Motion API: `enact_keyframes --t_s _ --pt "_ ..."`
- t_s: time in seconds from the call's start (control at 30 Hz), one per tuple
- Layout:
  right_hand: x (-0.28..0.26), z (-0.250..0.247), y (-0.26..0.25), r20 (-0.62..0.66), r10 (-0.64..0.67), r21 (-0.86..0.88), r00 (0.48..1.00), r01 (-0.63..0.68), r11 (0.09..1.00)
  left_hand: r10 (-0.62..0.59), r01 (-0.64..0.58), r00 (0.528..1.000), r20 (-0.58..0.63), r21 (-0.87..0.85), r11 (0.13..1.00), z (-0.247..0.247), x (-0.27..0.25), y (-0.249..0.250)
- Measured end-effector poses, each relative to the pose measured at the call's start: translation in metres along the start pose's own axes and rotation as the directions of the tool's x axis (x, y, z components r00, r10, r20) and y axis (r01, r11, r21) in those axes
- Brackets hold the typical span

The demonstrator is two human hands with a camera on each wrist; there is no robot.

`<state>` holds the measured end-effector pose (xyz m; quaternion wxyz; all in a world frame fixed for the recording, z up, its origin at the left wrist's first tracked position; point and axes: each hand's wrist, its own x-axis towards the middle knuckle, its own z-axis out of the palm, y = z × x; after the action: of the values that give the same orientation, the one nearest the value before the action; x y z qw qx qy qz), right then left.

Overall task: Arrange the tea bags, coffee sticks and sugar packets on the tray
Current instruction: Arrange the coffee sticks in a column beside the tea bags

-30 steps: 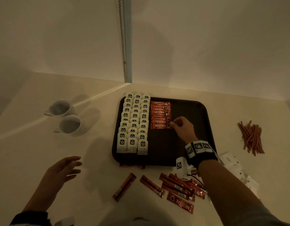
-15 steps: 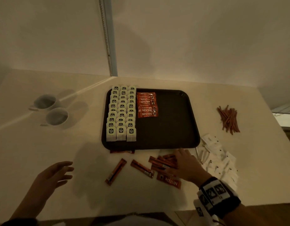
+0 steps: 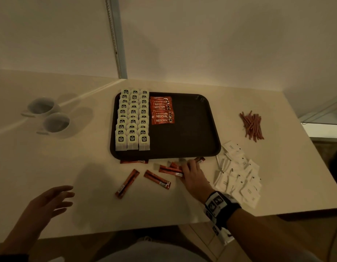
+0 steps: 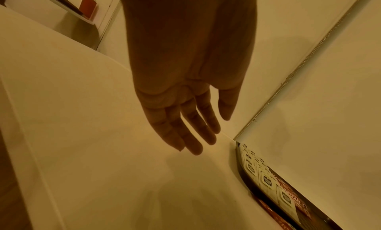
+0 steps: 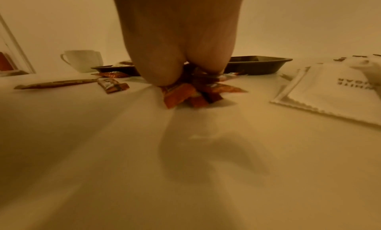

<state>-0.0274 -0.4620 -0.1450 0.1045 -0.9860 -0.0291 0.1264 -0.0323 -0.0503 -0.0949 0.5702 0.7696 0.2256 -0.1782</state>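
Note:
A dark tray (image 3: 192, 129) holds three columns of tea bags (image 3: 132, 120) on its left and a column of red coffee sticks (image 3: 162, 110) beside them; its right half is bare. In front of the tray my right hand (image 3: 192, 173) lies on a heap of loose coffee sticks (image 3: 170, 169), fingers bent down onto them. In the right wrist view the palm (image 5: 181, 54) presses on those sticks (image 5: 179, 95) and the fingertips are hidden. Two more sticks (image 3: 157, 179) lie to the left. My left hand (image 3: 50, 201) hovers over the table with nothing in it, fingers straight (image 4: 191, 119).
White sugar packets (image 3: 237, 176) lie heaped right of my right hand. A bundle of thin brown sticks (image 3: 252, 125) sits at the far right. Two white cups (image 3: 42, 106) stand left of the tray. One coffee stick (image 3: 133, 161) pokes out under the tray's front edge. The table edge runs close below my wrists.
My right hand left the column of coffee sticks on the tray, came back to the loose heap in front, and now bears down on it. The left hand has barely moved.

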Motion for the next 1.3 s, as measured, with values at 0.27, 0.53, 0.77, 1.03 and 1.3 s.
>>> enact_keyframes --t_s 0.27,0.53,0.77,1.03,1.3 --pt "0.010 -0.001 0.002 0.053 -0.064 0.030 0.997 0.062 0.998 0.023 -0.023 1.000 0.005 0.006 1.000 0.001 -0.005 0.005" --pt "0.019 -0.021 0.005 0.149 -0.058 0.149 0.987 0.036 0.988 0.068 -0.069 0.997 0.042 0.021 0.997 0.005 -0.006 0.022" --pt "0.020 -0.070 0.001 0.107 -0.091 0.240 0.990 0.063 0.969 0.144 -0.159 0.980 0.135 0.110 0.981 0.033 0.002 0.056" --pt "0.066 -0.137 -0.068 -0.265 -0.191 0.501 0.945 0.305 0.810 0.196 -0.326 0.777 0.599 0.115 0.938 0.110 0.033 0.144" --pt "0.118 -0.162 -0.115 -0.312 -0.218 0.602 0.925 0.370 0.708 0.171 0.126 0.656 0.735 -0.329 0.936 0.161 0.043 0.202"
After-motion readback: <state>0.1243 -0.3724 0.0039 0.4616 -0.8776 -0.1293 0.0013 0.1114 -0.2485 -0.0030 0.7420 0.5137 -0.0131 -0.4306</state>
